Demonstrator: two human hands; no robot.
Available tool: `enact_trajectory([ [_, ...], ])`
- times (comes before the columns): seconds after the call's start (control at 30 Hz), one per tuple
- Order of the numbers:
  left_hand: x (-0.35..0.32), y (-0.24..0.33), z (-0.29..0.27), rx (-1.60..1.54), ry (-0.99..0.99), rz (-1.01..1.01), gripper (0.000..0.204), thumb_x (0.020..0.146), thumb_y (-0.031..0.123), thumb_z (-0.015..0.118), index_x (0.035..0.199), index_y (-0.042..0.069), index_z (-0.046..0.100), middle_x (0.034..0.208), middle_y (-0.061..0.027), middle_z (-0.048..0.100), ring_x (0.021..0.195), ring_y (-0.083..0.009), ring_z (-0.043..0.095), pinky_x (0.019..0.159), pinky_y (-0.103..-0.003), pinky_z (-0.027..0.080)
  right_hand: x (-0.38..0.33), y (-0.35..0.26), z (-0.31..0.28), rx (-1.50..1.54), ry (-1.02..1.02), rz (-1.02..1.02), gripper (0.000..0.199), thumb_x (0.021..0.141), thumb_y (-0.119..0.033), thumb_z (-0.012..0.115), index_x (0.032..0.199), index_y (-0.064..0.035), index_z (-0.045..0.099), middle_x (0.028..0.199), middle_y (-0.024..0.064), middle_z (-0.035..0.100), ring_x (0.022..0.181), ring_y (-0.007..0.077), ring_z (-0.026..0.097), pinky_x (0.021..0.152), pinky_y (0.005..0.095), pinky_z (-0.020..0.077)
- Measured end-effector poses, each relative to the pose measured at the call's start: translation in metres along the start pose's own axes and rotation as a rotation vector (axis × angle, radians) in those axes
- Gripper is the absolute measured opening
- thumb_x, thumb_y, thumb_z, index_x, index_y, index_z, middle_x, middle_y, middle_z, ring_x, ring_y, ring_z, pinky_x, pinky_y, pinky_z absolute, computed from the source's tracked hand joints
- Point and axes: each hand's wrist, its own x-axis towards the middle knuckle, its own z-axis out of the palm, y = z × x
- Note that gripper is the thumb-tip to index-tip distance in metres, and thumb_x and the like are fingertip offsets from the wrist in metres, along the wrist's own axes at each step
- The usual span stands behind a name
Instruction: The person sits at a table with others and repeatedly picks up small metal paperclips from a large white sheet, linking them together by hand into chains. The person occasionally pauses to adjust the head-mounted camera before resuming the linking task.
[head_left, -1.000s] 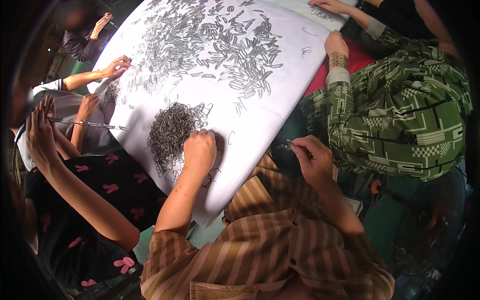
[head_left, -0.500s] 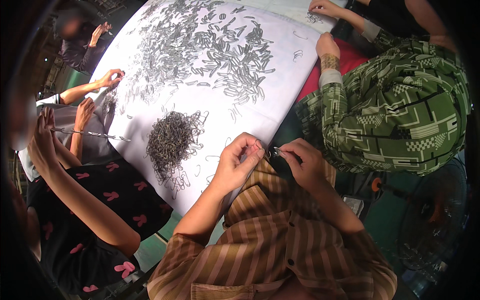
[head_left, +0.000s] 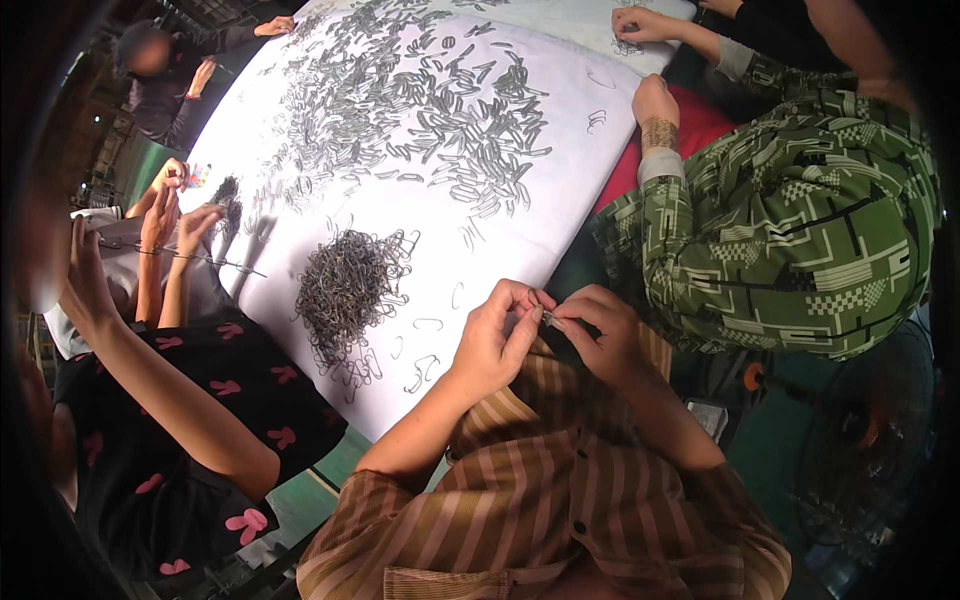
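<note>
My left hand (head_left: pixel 497 338) and my right hand (head_left: pixel 603 328) meet just off the table's near right edge, above my lap. Thumb and fingers of each are pinched together. Between the fingertips shows a small shiny metal piece (head_left: pixel 546 316), partly covered, so its exact shape is hard to make out. It sits at the tips of both hands. A few loose bent wire hooks (head_left: pixel 428 324) lie on the white tabletop left of my left hand. Beyond them is a heaped pile of bent wire hooks (head_left: pixel 345 285).
Narrow oblong metal links (head_left: pixel 480 130) are scattered over the far part of the white table (head_left: pixel 400 215). At left, a person in a black patterned top holds up a thin metal chain (head_left: pixel 185 255). Someone in green (head_left: pixel 790 230) sits close at right, near a fan (head_left: pixel 865 425).
My hands have come together; the right hand's shiny metal piece now meets the left fingertips, where a thin wire hook showed before. At far left, co-workers' hands have shifted.
</note>
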Motion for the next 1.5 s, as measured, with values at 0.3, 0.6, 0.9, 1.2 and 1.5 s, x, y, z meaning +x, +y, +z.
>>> enact_trajectory([
  [0.3,-0.005,-0.008,0.008,0.243,-0.022,0.315,0.014,0.084,-0.007,0.052,0.093,0.001,0.045,0.089,-0.015,0.062,0.08,-0.0253,0.062,0.073,-0.032,0.049,0.048,0.045,0.045,-0.049,-0.054,0.19,0.013,0.08,-0.013,0.069,0.087,-0.0019,0.069,0.079,0.0099,0.062,0.078,0.0265,0.061,0.069,0.0357,0.0483],
  [0.6,-0.035,-0.003,0.004,0.276,0.042,0.217,0.014,0.083,-0.009,0.053,0.092,0.0,0.047,0.089,-0.0174,0.064,0.08,-0.0272,0.064,0.074,-0.033,0.051,0.078,0.061,0.133,-0.474,-0.272,-0.018,0.012,0.075,-0.004,0.058,0.082,-0.0002,0.066,0.094,0.0175,0.06,0.094,0.0317,0.059,0.084,0.0384,0.0487],
  [0.9,-0.013,-0.015,0.009,0.297,-0.017,0.281,0.006,0.085,-0.005,0.05,0.09,-0.001,0.048,0.086,-0.0166,0.064,0.076,-0.0243,0.063,0.072,-0.031,0.05,0.104,0.057,0.113,-0.723,-0.307,-0.203,0.017,0.072,-0.007,0.057,0.074,0.0067,0.067,0.089,0.0214,0.063,0.084,0.0324,0.063,0.068,0.0399,0.0547],
  [1.2,-0.007,-0.004,0.01,0.289,-0.016,0.291,0.008,0.085,-0.006,0.051,0.09,-0.001,0.047,0.086,-0.0165,0.065,0.074,-0.0225,0.061,0.07,-0.031,0.048,0.116,0.06,0.096,-0.689,-0.386,-0.023,0.013,0.072,-0.003,0.057,0.073,0.0063,0.066,0.085,0.0232,0.065,0.08,0.0358,0.067,0.065,0.0429,0.0555],
  [1.5,-0.011,-0.019,0.025,0.272,0.009,0.267,0.008,0.088,-0.003,0.053,0.092,0.0,0.047,0.086,-0.0122,0.065,0.067,-0.0163,0.06,0.064,-0.027,0.048,0.04,0.042,0.011,0.387,-0.03,0.456,0.014,0.081,-0.01,0.07,0.088,0.0014,0.07,0.074,0.0076,0.068,0.066,0.0078,0.061,0.06,0.0242,0.0496],
])
